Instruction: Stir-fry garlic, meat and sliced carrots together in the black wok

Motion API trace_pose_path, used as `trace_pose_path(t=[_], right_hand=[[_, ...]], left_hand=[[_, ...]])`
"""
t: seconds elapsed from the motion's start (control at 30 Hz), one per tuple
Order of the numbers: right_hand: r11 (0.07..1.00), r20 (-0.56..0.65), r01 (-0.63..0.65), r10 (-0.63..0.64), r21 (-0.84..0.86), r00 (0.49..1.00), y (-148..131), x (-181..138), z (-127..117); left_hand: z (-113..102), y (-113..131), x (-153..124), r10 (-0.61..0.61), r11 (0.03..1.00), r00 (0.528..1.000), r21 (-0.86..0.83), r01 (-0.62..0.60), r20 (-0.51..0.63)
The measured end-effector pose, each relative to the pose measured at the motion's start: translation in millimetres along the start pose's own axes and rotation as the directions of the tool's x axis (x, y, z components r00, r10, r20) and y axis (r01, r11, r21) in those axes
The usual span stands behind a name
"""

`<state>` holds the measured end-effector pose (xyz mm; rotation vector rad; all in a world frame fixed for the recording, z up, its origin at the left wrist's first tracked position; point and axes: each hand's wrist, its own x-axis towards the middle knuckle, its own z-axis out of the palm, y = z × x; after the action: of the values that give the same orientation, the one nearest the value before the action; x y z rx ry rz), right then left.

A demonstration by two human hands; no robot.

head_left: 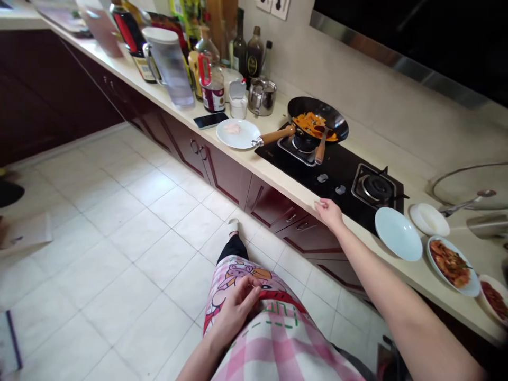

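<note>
A pink-checked apron (278, 346) covers black trousers (233, 248).

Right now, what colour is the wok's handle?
The wok handle is orange-brown with a silvery tip, best seen in the head view.

"Where is the camera?"
"On the wearer's head, tilted, looking forward and steeply down."
"How near are things?"
"The apron (273, 346) fills the near foreground; the counter (286, 189) slants past, stove (337, 165) farther off, floor (135, 238) leftward."
</note>
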<state>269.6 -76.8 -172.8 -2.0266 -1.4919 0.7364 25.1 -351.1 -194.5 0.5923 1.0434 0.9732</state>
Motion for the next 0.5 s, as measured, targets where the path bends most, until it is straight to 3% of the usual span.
trace_pose_path(t=[0.2,0.5], right_hand=[[0.931,-0.165,0.086,-0.152,-0.354,0.974,-36,102,-5],[0.791,-0.053,0.171,-0.248,-0.587,0.967,-39,159,-3]], left_hand=[[-17,2,-4,0.023,0.999,0.988,-0.038,-0.030,-0.153],[-35,22,13,-0.001,0.998,0.969,-0.059,-0.014,-0.248]])
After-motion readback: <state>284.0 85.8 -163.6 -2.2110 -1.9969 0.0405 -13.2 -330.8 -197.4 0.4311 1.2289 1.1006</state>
